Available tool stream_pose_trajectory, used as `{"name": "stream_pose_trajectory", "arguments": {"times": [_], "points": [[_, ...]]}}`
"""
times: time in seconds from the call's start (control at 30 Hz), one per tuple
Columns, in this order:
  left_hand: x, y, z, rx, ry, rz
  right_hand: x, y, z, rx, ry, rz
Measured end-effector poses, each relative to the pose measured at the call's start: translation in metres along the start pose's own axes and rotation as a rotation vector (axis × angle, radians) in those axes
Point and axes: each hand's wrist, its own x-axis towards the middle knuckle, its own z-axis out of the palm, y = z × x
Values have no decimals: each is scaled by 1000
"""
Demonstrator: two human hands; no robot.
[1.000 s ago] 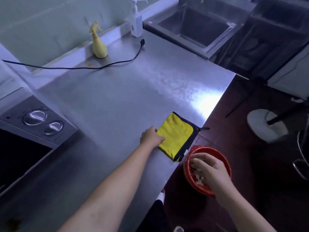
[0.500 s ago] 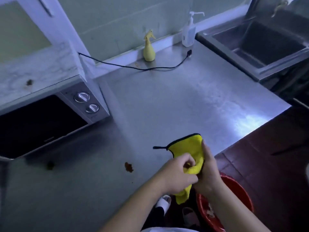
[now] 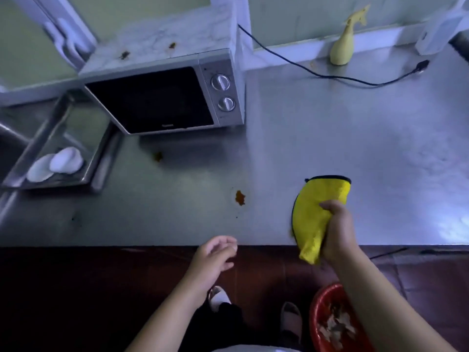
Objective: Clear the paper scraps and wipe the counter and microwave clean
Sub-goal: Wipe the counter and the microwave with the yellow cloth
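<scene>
Yellow cloth, dark-trimmed edge, bunched and gripped by the right hand. Fingers are wrapped round its lower half. The upper part fans out over the steel counter near the front edge, and the tail hangs past the edge. Cannot tell if the cloth touches the surface.

Left hand is loose, fingers lightly curled, holding nothing, at the counter's front edge.

Microwave: silver, dark door, two round knobs on the right panel. There is a small logo at the bottom of the door, too small to read. Brown spots mark its marbled top.

Brown stain on the counter, left of the cloth. A second smear lies just in front of the microwave.

Paper scraps sit in a red bucket on the floor, below the right forearm.

Yellow spray bottle stands at the back wall, with a black cord running beside it. No label is readable.
</scene>
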Motion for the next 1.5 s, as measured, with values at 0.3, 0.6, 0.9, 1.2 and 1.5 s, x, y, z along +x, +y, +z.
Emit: {"name": "stream_pose_trajectory", "arguments": {"times": [0.3,0.6,0.9,1.2,1.5], "points": [[89,-39,-119,247,473,84,71,51,31,-1164,-101,-697],[185,-66,-192,913,586,227,139,119,128,-1201,89,-509],[196,-97,-192,983,700,335,163,130,165,-1956,-71,-857],[195,-98,-194,973,695,362,123,164,154,-2068,-146,-869],[200,-102,-196,974,685,375,64,241,171,-1900,82,-590]]}}
